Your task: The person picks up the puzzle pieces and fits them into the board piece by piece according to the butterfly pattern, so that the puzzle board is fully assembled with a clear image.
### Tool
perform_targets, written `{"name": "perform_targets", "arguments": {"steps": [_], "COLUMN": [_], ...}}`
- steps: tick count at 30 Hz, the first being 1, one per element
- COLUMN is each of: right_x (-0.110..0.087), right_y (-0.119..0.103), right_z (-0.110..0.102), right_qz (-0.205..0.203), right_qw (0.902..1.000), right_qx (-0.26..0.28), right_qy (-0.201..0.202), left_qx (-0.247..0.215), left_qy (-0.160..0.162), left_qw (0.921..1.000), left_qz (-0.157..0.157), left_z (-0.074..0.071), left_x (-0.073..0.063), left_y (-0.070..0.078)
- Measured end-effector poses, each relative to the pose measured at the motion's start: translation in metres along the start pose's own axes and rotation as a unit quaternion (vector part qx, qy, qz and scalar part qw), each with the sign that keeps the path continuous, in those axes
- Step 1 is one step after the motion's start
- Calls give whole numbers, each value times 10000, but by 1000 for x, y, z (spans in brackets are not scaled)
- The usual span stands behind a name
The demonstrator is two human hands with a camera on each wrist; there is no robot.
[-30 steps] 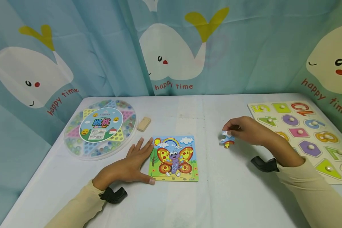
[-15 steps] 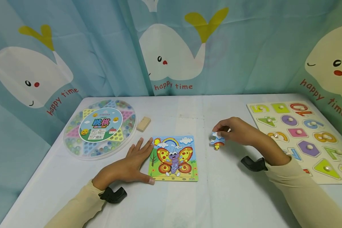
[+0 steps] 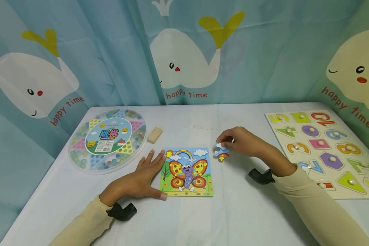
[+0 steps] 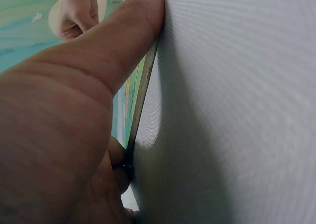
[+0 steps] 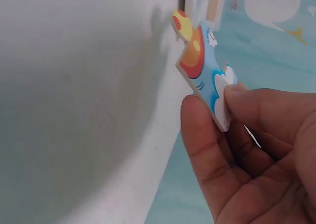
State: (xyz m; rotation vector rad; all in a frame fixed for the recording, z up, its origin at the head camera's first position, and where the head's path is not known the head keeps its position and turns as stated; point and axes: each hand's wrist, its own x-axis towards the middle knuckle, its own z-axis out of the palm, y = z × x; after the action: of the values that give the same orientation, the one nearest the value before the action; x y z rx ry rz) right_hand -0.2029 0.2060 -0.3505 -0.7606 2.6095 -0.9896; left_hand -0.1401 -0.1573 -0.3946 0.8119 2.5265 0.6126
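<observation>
A square butterfly puzzle board [image 3: 189,172] lies flat on the table. My left hand [image 3: 141,177] rests at its left side with fingers spread, thumb and fingertips against the edge; the left wrist view has the thumb [image 4: 113,46] along the board's thin edge. Just right of the board, my right hand [image 3: 241,141] pinches a jigsaw piece [image 3: 222,152] between thumb and finger. Seen from the right wrist, that jigsaw piece [image 5: 202,70] is blue with white cloud, an orange-red patch and a yellow knob with red spots. It is held tilted, above the table.
At the left stands a round Chinese checkers set [image 3: 109,140] with marbles under its clear cover. Beside it lies a small wooden block [image 3: 154,135]. A knobbed number-and-shape board [image 3: 327,155] covers the right side. Behind the table hangs a whale-print curtain [image 3: 123,68].
My right hand has carried the jigsaw piece leftward, close to the right edge of the butterfly puzzle board. My left hand has stayed at the board's left side.
</observation>
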Motion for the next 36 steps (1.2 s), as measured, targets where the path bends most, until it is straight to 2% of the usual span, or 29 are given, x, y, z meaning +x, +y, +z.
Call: {"name": "perform_targets", "arguments": {"steps": [10,23,31,36], "right_x": [8,9,12,17], "right_y": [-6,-11,-17,-23], "right_z": [15,20,25,32], "right_qz": [-131,-325,-320,-371], "right_qw": [9998,9987,9954,9956], "right_qx": [28,384,899,847], "right_qy": [111,53,32,146], "left_qx": [6,-1,-25,-5], "left_qy": [15,32,19,1], "left_qw": [10000,10000,10000,10000], "left_qz": [13,-38,-27,-72], "left_z": [1,0,0,0], "left_x": [0,0,0,0], "left_y": [-1,1,1,1]}}
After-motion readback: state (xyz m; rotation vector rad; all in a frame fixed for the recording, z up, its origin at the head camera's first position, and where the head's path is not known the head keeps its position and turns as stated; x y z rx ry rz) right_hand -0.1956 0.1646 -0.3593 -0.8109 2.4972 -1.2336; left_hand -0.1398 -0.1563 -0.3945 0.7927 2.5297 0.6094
